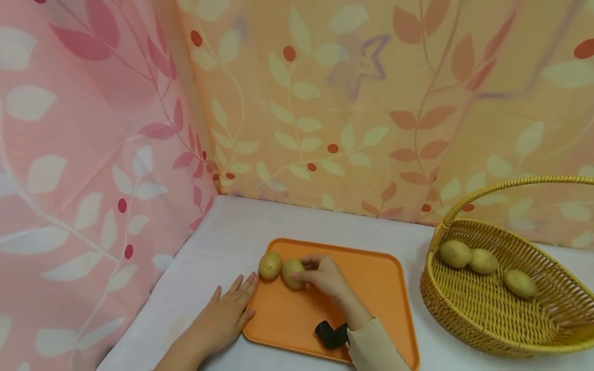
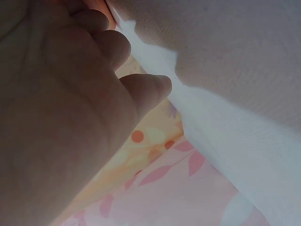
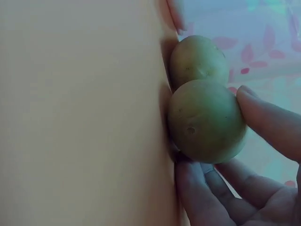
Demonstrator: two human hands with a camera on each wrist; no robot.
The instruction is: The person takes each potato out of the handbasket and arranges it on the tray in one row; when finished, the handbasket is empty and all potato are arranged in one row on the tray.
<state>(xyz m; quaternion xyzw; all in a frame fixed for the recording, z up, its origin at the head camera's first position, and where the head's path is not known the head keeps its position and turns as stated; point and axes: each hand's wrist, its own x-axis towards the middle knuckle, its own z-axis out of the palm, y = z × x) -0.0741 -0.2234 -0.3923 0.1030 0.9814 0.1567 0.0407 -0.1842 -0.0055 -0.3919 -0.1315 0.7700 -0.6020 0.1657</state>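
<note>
On the orange tray (image 1: 287,314), my right hand (image 1: 325,275) holds a potato (image 1: 292,274) between thumb and fingers. The right wrist view shows this potato (image 3: 207,121) low against the tray surface, the thumb on one side and fingers on the other. Just left of it a second potato (image 1: 270,265) rests near the tray's left edge. My left hand (image 1: 223,319) lies with fingers extended at that left edge, fingertips close to the second potato. In the left wrist view the left hand (image 2: 70,103) has its fingers stretched out and holds nothing visible.
A yellow wicker basket (image 1: 492,335) with a tall handle stands right of the tray, with potatoes (image 1: 520,283) inside. A black wrist camera mount (image 1: 331,335) sits by the right wrist. Patterned cloth walls (image 1: 325,113) rise behind and left of the white table (image 1: 241,221).
</note>
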